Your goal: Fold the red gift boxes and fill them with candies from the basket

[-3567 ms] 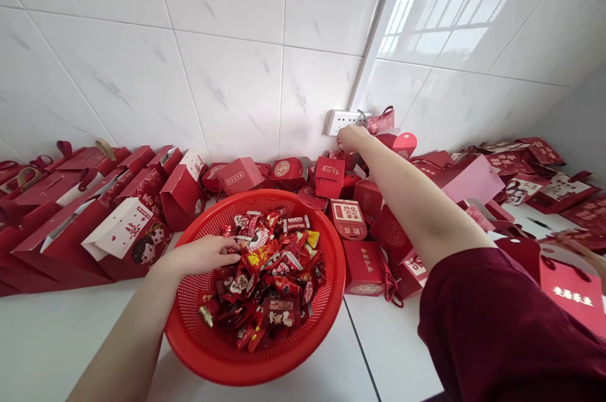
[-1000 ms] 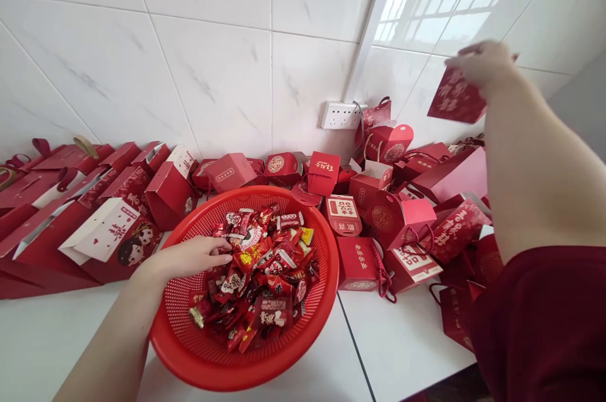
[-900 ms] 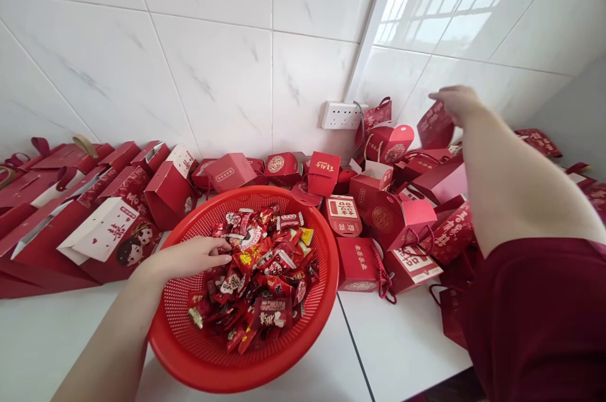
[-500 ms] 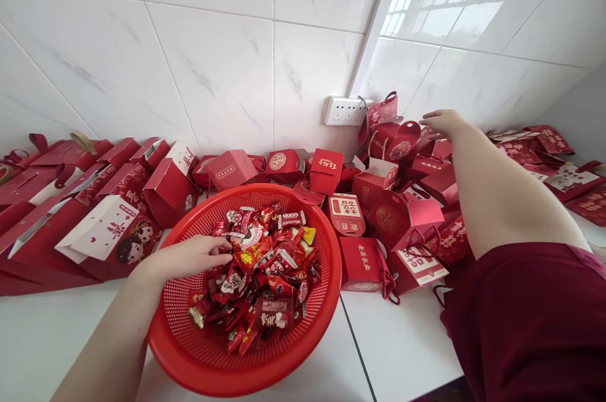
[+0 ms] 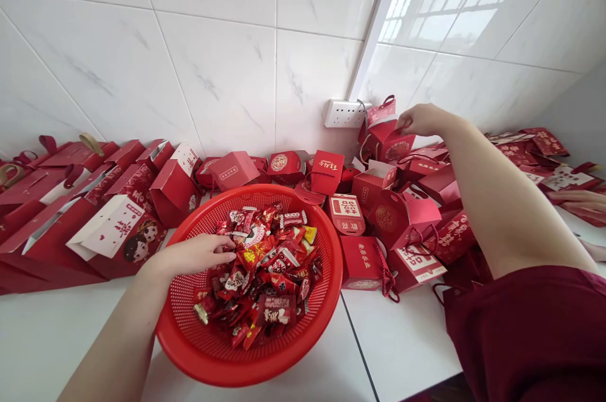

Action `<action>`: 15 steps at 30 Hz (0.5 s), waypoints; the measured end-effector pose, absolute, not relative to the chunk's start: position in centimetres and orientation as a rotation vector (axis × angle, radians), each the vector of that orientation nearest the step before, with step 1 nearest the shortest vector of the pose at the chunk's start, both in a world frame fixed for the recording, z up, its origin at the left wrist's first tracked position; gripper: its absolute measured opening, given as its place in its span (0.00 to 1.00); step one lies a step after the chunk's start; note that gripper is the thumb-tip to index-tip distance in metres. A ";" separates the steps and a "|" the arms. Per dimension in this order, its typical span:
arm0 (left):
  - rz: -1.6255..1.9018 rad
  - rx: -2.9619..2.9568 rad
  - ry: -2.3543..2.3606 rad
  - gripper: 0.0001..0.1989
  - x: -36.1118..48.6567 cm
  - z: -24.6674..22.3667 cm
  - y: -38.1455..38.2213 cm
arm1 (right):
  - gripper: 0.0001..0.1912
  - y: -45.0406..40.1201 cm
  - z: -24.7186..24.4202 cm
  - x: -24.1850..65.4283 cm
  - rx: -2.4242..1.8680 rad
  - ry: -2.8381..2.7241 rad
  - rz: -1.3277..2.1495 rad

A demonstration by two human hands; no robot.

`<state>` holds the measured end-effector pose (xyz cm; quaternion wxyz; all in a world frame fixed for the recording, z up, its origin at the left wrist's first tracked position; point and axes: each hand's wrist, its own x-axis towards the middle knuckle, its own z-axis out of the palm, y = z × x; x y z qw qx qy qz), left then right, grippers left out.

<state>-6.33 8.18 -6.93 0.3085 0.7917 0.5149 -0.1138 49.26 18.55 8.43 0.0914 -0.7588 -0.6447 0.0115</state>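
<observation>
A red plastic colander (image 5: 177,351) holds a heap of wrapped candies (image 5: 265,276), mostly in red with white and gold print. My left hand (image 5: 203,254) reaches over its left rim, fingers stretched out and resting on the candies. At the back right, my right hand (image 5: 423,120) has its fingers closed on the upper edge of a red gift box (image 5: 395,144) with a rope handle. The box stands by the wall, its top partly open; my thumb and fingertips are partly hidden. A pink-red bag (image 5: 382,112) rises just behind it.
Red candy boxes (image 5: 364,260) lie crowded to the colander's right. Rows of red gift bags (image 5: 61,244) stand at left. A white power strip (image 5: 345,113) is on the tiled wall. Another person's hand (image 5: 584,201) shows at the right edge, near flat red packages.
My right hand has moved left and slightly down and closed on the rope-handled box's edge. The left hand stays on the candies. Another person's hand has come into view at the right.
</observation>
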 end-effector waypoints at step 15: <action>-0.311 2.114 1.357 0.33 -6.2 -6.7 8.0 | 0.21 20.0 9.3 36.6 -1.704 -2.136 0.108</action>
